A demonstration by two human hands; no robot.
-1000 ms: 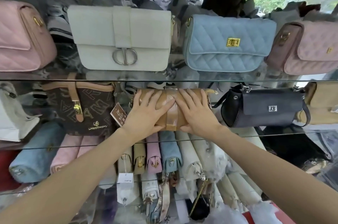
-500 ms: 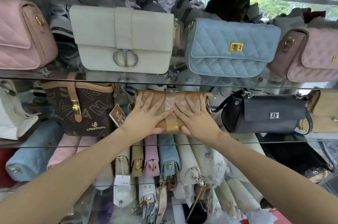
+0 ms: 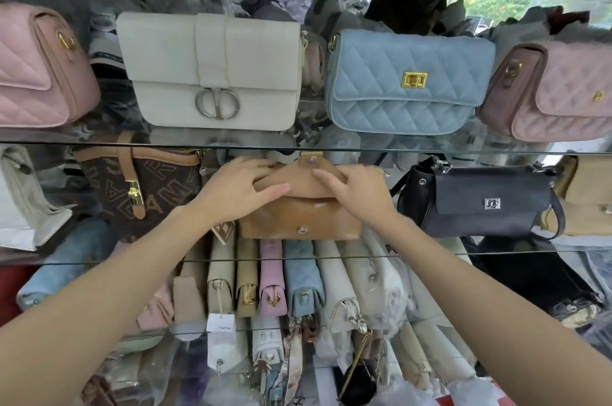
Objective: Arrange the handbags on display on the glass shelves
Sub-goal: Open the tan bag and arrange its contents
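The bag with its flap lifted [image 3: 299,217] was tan. Above sat a plain cream bag [image 3: 212,71] beside a pale-blue quilted bag [image 3: 409,82]; pink quilted bags [image 3: 36,71] flanked them. A brown lettered bag [image 3: 142,187] and a black bag [image 3: 480,203] stood alongside.

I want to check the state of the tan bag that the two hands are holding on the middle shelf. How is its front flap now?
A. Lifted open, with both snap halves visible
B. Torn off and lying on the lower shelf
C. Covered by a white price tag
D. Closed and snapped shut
A: both the left hand and the right hand hold up the flap of the tan bag, so one snap half shows on the flap's tab and the other on the bag's front.
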